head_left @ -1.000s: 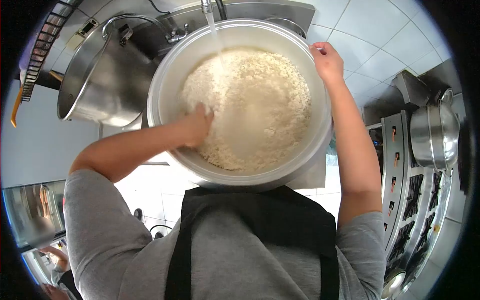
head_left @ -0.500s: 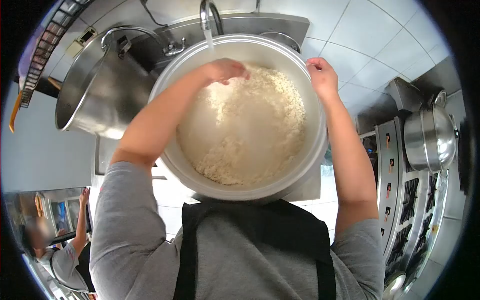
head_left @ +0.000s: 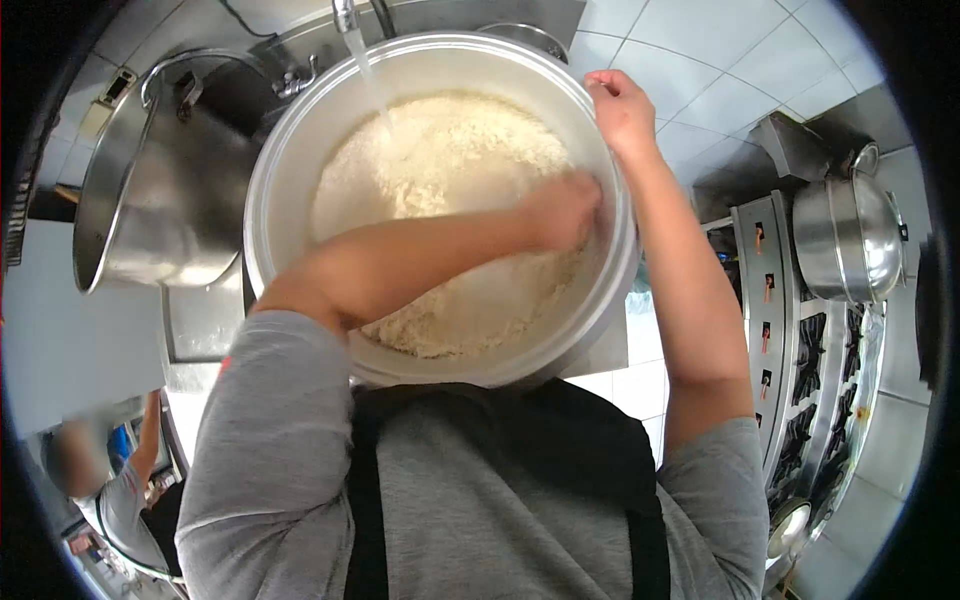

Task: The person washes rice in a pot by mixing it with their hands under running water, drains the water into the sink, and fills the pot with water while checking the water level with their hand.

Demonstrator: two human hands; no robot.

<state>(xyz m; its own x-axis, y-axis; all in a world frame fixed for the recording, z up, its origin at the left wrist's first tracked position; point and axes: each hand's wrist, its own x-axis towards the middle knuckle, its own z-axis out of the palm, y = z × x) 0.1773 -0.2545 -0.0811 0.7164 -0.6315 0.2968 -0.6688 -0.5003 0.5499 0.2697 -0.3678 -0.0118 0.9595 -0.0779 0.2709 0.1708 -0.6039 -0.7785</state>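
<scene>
A big pale metal pot holds white rice in cloudy water. My left hand is inside it, low over the rice near the right inner wall. Motion smears its fingers, and I cannot tell whether they hold any rice. At the upper right, my right hand has its fingers curled over the pot's rim. A stream of water runs from the tap into the back left of the pot.
A tall steel stockpot stands on the left beside the sink. Along the right is a gas stove with a lidded steel pot. At the lower left, another person has one arm raised.
My left hand has swept from the back left of the pot to its right side. The right hand stays on the rim. The camera view has shifted slightly.
</scene>
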